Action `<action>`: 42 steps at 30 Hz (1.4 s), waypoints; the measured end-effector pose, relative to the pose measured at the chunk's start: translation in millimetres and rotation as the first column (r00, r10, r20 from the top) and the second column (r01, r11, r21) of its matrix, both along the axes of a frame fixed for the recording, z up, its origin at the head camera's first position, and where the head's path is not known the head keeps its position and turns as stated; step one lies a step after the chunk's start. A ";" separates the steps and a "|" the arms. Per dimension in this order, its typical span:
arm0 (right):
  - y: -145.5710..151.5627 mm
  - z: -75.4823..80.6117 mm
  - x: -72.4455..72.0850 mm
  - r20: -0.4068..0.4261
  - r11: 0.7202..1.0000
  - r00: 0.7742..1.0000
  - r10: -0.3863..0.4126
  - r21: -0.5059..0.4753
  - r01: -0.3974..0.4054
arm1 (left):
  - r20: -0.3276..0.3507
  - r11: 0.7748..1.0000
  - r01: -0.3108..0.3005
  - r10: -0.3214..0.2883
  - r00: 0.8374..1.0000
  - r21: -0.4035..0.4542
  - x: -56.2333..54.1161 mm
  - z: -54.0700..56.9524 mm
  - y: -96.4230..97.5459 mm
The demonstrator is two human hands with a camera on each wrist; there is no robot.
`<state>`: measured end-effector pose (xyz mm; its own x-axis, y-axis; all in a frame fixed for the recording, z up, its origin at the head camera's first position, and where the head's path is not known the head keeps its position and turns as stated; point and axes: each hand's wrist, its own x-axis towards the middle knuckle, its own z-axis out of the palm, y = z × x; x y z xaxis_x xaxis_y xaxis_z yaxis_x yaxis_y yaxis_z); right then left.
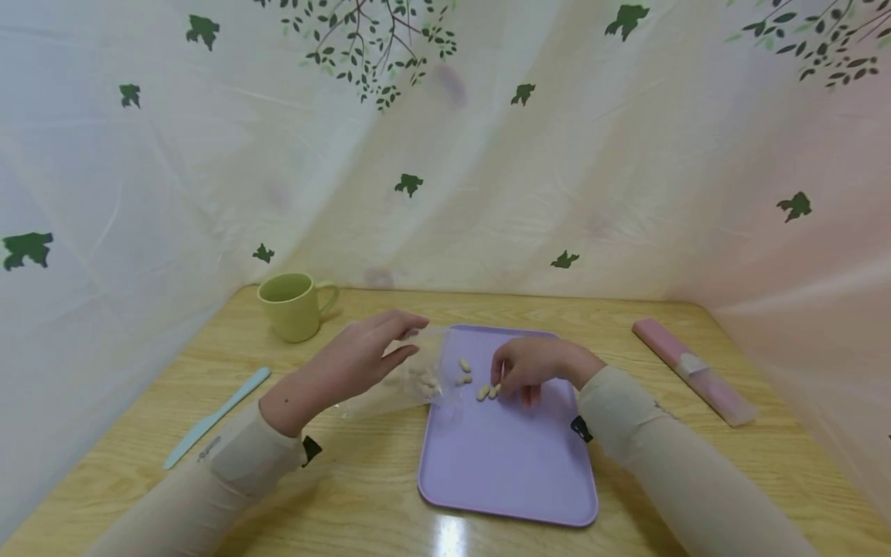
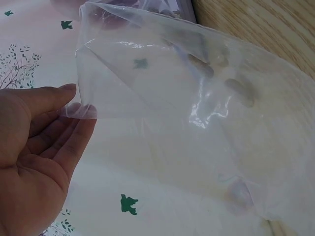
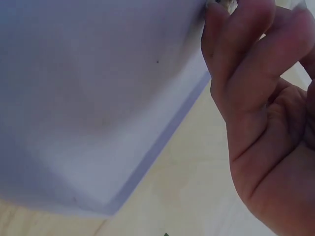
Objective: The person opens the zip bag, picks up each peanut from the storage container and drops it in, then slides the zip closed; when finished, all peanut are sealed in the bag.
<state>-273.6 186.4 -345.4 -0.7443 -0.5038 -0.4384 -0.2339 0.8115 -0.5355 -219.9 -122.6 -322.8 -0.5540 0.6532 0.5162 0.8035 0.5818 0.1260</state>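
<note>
My left hand (image 1: 369,352) holds the edge of a clear plastic bag (image 1: 400,387), its thumb on one side and fingers on the other in the left wrist view. Inside the bag lie several peanuts (image 2: 239,91). The bag's mouth overlaps the left rim of a purple tray (image 1: 508,464). Over the tray, my right hand (image 1: 539,363) reaches down with thumb and fingers curled at a peanut (image 1: 495,391). Right beside it lies another peanut (image 1: 483,394). Two more, a peanut (image 1: 465,364) and a peanut (image 1: 463,380), lie nearer the bag.
A green mug (image 1: 292,309) stands at the back left. In front of it, a light blue knife (image 1: 216,418) lies slantwise on the wooden table (image 1: 362,487). To the right of the tray rests a pink rolled or folded bundle (image 1: 689,367) with a pale band.
</note>
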 end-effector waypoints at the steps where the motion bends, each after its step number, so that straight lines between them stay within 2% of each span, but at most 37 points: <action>1: -1.4 -0.7 0.1 0.004 1.000 1.000 0.002 -0.004 -0.002 | -0.001 1.000 0.000 0.000 1.000 0.001 0.1 0.0 0.0; 9: -6.1 -4.9 0.0 0.053 1.000 0.999 0.006 -0.011 -0.005 | -0.008 1.000 0.009 -0.009 1.000 0.004 1.6 -0.9 -0.7; 17: -2.2 -1.3 0.7 0.084 0.999 0.996 -0.010 -0.048 0.014 | -0.009 1.000 0.011 -0.011 1.000 0.013 -1.6 -3.9 -2.3; 30: 3.9 1.0 0.3 0.100 0.997 0.995 -0.010 -0.072 0.017 | -0.010 1.000 0.021 -0.021 1.000 0.016 -0.3 -3.3 -1.0; 36: 5.0 12.0 4.5 0.098 0.988 0.995 -0.004 -0.154 0.019 | -0.013 1.000 0.020 -0.020 1.000 0.011 -0.5 -3.7 -0.6; 42: -2.1 28.5 9.9 0.036 0.959 0.999 0.029 -0.285 -0.018 | -0.011 1.000 0.012 -0.011 1.000 0.012 -1.3 -2.7 1.2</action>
